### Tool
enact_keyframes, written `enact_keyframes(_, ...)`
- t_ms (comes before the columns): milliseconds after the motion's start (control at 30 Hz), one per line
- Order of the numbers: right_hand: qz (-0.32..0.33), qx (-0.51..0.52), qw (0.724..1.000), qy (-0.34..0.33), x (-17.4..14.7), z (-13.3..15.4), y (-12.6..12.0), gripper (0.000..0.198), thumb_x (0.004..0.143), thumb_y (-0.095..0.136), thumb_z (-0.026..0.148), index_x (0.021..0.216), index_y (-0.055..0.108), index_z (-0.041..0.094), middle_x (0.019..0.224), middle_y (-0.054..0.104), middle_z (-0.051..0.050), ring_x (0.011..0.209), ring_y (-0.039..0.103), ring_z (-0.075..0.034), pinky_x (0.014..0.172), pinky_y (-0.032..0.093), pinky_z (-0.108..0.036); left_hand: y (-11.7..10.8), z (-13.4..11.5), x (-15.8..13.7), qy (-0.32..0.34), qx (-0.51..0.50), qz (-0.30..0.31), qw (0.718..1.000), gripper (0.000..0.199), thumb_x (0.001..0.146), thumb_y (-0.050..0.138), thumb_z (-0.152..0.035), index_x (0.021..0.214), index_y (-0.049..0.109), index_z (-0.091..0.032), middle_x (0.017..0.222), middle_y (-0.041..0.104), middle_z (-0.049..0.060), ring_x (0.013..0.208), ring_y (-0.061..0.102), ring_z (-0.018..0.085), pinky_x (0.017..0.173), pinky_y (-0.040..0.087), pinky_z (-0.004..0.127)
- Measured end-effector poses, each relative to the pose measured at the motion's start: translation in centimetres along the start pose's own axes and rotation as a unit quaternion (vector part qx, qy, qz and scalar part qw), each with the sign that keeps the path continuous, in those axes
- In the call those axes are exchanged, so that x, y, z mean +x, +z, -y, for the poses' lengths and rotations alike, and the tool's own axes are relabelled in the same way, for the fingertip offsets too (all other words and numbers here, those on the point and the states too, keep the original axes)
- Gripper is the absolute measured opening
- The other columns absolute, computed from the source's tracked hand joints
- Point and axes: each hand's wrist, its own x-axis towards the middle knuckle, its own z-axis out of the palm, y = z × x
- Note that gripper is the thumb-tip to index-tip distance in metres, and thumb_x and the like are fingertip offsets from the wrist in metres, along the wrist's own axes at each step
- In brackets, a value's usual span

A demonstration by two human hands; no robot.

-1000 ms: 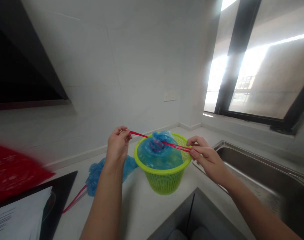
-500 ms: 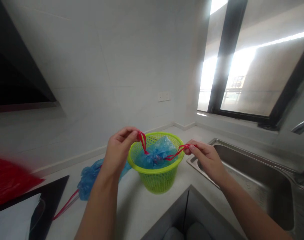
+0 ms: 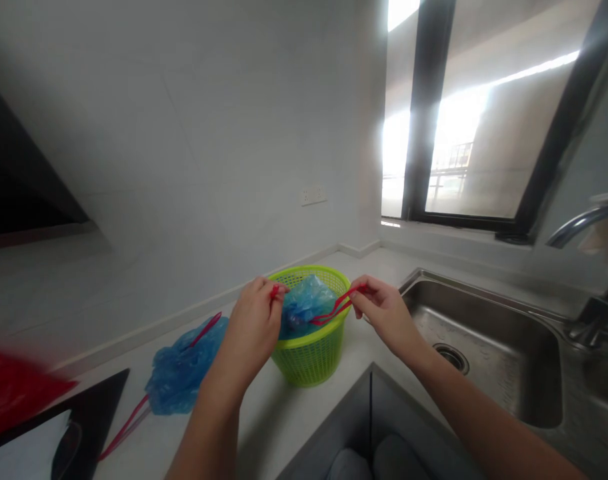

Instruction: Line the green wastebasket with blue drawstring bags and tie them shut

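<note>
Nearer together than a second ago, across green basket (image 3: 311,365) with blue bag (image 3: 311,295) inside: left hand (image 3: 257,323) and right hand (image 3: 383,310). Each in closed pinch on red drawstring (image 3: 325,318); left length mostly hidden, right slack, so pull apparently eased.

Basket (image 3: 309,363) on the counter (image 3: 289,433), a bag (image 3: 310,293) sitting inside.
From the worker's side, the left hand (image 3: 259,313) is at the basket's left rim and the right hand (image 3: 379,303) just beside its right; a second bag (image 3: 177,373) lies on the counter left of the basket, and further left comes the hob (image 3: 107,400) with a paper (image 3: 24,453) on it, a third bag (image 3: 19,387) beyond the paper. Over to the right, the sink (image 3: 514,347) is set into the counter, the tap (image 3: 584,223) at its right end. A wall (image 3: 209,133) with a socket (image 3: 314,195) stands behind the basket, a window (image 3: 484,133) behind the sink.
</note>
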Motion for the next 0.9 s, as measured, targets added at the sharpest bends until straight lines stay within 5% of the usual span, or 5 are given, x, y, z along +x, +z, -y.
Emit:
enact_keyframes(133,0.040,-0.028,0.998,-0.032,0.4,0.3,0.9,0.005,0.085,0.063,0.021,0.083,0.067,0.019,0.082,0.064,-0.001,0.075,0.058,-0.013,0.064,0.047,-0.024,-0.9,-1.2,0.2,-0.026,0.083,0.005,0.996,0.035,0.102,0.032,-0.041,0.087,0.057,-0.021,0.088,0.063,0.009,0.085,0.058,0.027,0.079,0.042,0.040)
enact_keyframes(267,0.090,-0.060,0.990,-0.092,2.2,0.7,2.6,0.009,0.087,0.065,0.024,0.088,0.072,0.019,0.086,0.066,-0.002,0.080,0.060,-0.015,0.072,0.049,-0.027,-1.1,-2.9,1.5,-0.036,-0.007,0.075,0.997,0.026,0.098,0.042,-0.038,0.083,0.057,-0.022,0.079,0.066,0.004,0.071,0.058,0.022,0.066,0.037,0.034)
enact_keyframes(433,0.132,-0.012,0.989,-0.058,5.1,0.7,4.3,0.028,0.085,0.070,0.035,0.107,0.074,0.019,0.086,0.069,-0.003,0.075,0.061,-0.014,0.069,0.050,-0.027,-1.0,-2.9,3.1,-0.028,-0.091,0.033,0.995,0.006,0.084,0.062,-0.028,0.086,0.063,-0.022,0.077,0.068,0.001,0.069,0.060,0.019,0.064,0.038,0.030)
enact_keyframes(633,0.170,-0.041,0.981,-0.084,7.0,0.8,4.8,0.019,0.084,0.069,0.031,0.095,0.077,0.017,0.088,0.074,-0.003,0.083,0.065,-0.017,0.080,0.049,-0.029,-1.6,-1.7,3.5,-0.040,-0.239,0.068,0.968,0.044,0.076,0.069,-0.020,0.115,0.051,-0.024,0.075,0.068,-0.003,0.062,0.060,0.017,0.059,0.040,0.026)
enact_keyframes(900,0.091,-0.354,0.917,-0.160,8.8,2.4,5.1,0.010,0.086,0.052,0.018,0.085,0.061,0.018,0.074,0.063,-0.002,0.065,0.047,-0.015,0.062,0.030,-0.027,-2.1,-1.8,5.5,-0.054,-0.301,0.040,0.951,0.035,0.076,0.074,-0.035,0.105,0.063,-0.018,0.094,0.071,0.008,0.083,0.067,0.022,0.071,0.051,0.032)
